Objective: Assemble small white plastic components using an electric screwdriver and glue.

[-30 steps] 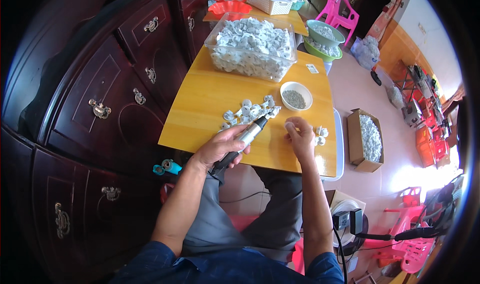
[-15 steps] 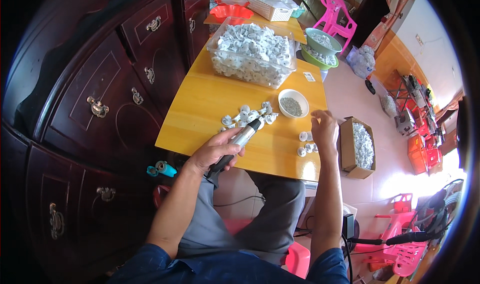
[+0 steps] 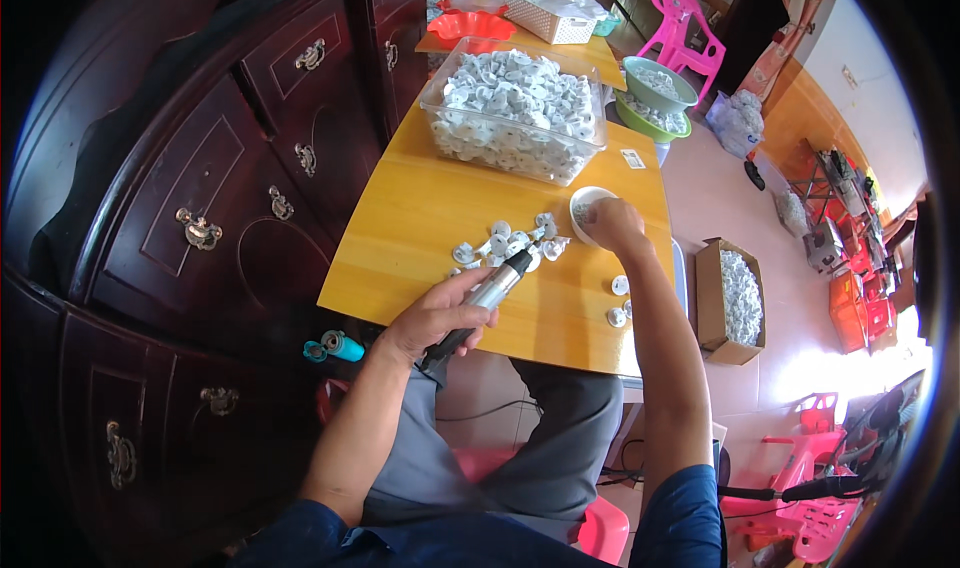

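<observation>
My left hand (image 3: 442,318) is closed around an electric screwdriver (image 3: 492,290), silver with a black tip and black lower end. Its tip points up and away, close to a loose group of small white plastic parts (image 3: 500,243) on the table. My right hand (image 3: 615,225) reaches into a small white bowl (image 3: 590,192) of tiny metallic pieces, apparently screws. Its fingers are curled together, and the fingertips are too small to show what they pinch. Below that wrist lie a few more round white parts (image 3: 617,316), partly covered by my forearm.
On the yellow table (image 3: 400,238), a clear bin (image 3: 505,153) heaped with white parts stands beyond the bowl. A cardboard box (image 3: 712,303) of similar parts sits on the floor at right. Dark wooden cabinets (image 3: 150,238) line the left. Stacked basins (image 3: 655,93) stand at far right.
My right hand has moved left and away from me, from above the table's right side into the bowl. My left hand still grips the screwdriver. The whole view has shifted slightly.
</observation>
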{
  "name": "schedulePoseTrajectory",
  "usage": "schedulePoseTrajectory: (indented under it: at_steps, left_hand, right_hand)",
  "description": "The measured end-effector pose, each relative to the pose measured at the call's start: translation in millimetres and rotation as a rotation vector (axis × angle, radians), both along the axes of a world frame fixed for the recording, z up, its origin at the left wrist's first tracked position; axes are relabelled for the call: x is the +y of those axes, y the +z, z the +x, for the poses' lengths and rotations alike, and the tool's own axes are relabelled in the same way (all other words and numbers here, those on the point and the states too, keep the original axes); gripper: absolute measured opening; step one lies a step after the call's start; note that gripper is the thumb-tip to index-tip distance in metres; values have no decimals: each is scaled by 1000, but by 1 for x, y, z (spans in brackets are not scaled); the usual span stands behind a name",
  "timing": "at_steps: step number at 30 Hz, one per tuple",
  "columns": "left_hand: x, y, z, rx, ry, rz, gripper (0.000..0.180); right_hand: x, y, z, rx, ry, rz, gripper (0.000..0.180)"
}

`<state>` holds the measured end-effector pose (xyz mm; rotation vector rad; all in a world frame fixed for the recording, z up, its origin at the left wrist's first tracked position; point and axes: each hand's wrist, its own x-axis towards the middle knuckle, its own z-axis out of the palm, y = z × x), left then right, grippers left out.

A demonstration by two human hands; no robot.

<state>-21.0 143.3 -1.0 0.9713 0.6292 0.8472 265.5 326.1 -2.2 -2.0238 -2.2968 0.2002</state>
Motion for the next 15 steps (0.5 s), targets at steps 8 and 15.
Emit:
schedulePoseTrajectory:
  at_steps: [8,15]
  left_hand:
    - [1,0,0,-31,-16,20,75]
    - [-1,0,1,-22,-23,8,75]
  right_hand:
    - [-4,9,3,45,-7,-25,15]
    - [-4,0,5,110,-30,41,15]
